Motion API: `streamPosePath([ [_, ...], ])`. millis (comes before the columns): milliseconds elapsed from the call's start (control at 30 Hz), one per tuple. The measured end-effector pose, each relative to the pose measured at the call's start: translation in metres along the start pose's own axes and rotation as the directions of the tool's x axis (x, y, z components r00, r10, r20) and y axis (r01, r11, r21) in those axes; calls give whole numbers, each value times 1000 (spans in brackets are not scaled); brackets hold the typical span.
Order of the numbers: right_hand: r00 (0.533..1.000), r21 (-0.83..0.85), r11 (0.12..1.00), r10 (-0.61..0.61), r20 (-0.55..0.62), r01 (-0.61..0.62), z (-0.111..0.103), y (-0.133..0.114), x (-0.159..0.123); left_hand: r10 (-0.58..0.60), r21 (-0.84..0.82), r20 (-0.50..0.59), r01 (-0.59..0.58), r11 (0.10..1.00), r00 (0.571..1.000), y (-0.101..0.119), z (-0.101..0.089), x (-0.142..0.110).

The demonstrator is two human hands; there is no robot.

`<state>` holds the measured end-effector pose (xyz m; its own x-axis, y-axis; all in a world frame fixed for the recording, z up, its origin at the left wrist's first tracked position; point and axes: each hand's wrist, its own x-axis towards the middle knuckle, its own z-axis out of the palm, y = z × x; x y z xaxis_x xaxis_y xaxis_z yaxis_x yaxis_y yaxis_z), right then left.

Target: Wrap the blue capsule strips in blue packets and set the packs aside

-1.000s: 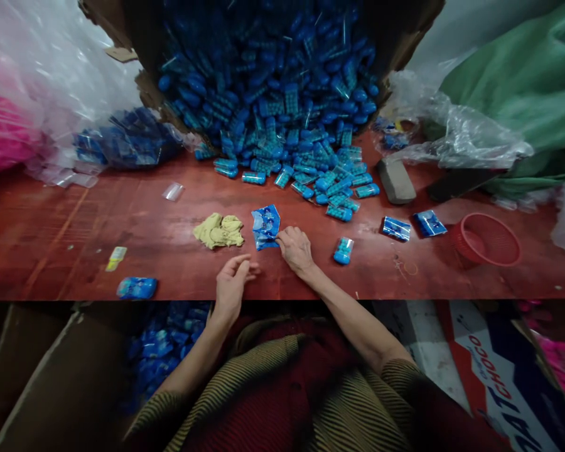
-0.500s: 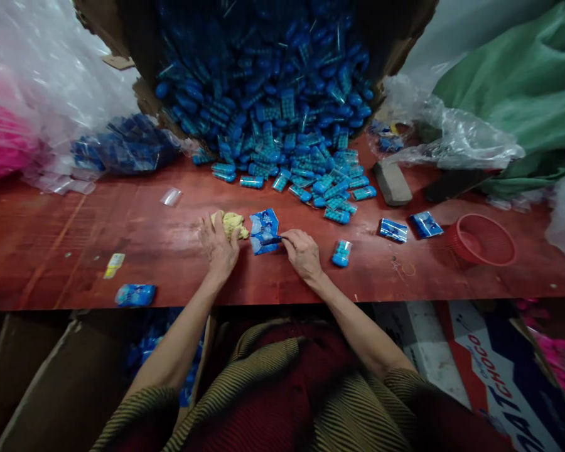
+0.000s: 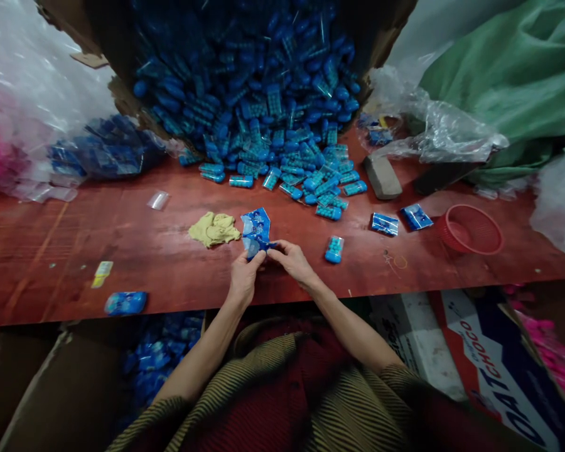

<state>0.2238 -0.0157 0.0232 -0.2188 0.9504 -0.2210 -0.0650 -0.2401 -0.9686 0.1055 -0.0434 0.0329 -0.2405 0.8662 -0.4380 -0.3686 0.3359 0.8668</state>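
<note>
Both hands meet at a blue printed wrapper [image 3: 256, 225] near the middle of the table. The thumb and fingers of my left hand [image 3: 245, 273] pinch its lower edge. My right hand [image 3: 292, 260] grips the same edge from the right, close to the other thumb. The wrapper's upper part stays spread out beyond the fingertips. A crumpled yellow cloth [image 3: 213, 228] lies just left of it. To the right lies a small clear bottle with a blue cap [image 3: 334, 249], holding blue balls.
A torn cardboard box [image 3: 395, 31] spills many blue bottles [image 3: 282, 169] at the back. On the right are two blue packs [image 3: 384, 224], a red basket [image 3: 471, 230] and a grey block [image 3: 382, 177]. A wrapped blue bottle [image 3: 126, 303] lies at the front left.
My left hand has left the yellow cloth and moved right onto the wrapper's lower edge. My right hand keeps hold of the wrapper, now lower and nearer the left. The camera view has shifted.
</note>
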Motion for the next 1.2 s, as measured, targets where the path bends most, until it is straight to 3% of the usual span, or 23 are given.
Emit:
streamPosePath([
  [133, 998, -17, 1000, -19, -52, 18, -3, 0, 1, 38, 48, -64, -35, 998, 997, -4, 1, -1],
  [267, 998, -60, 998, -11, -61, 7, 0, 5, 2, -16, -95, -35, 12, 995, 999, -3, 10, -3],
  [500, 960, -430, 902, -161, -230, 48, 7, 2, -1, -37, -162, -118, 17, 987, 992, -7, 28, 5],
  [700, 942, -595, 803, -227, -248, 37, 6, -2, -4, -60, -200, -111, 36, 979, 992, -9, 38, 8],
  [833, 953, -498, 866, -192, -235, 51, 1, 4, -4, -107, -235, -96, 82, 969, 990, -8, 44, 2],
  [933, 957, -379, 922, -173, -234, 74, -2, 11, -10, -69, -250, -88, 45, 967, 994, -13, 47, -5],
  [1000, 940, -356, 931, -190, -285, 80, -4, 14, -14, -19, -218, -120, -7, 976, 993, -18, 48, -9],
  [1100, 956, -336, 939, -160, -247, 70, -9, 17, -16, -39, -186, -134, 13, 982, 990, -22, 43, -10],
  [1200, 941, -416, 904, -221, -257, 99, -15, 18, -16, -134, -210, 4, 132, 969, 991, -20, 34, -12],
])
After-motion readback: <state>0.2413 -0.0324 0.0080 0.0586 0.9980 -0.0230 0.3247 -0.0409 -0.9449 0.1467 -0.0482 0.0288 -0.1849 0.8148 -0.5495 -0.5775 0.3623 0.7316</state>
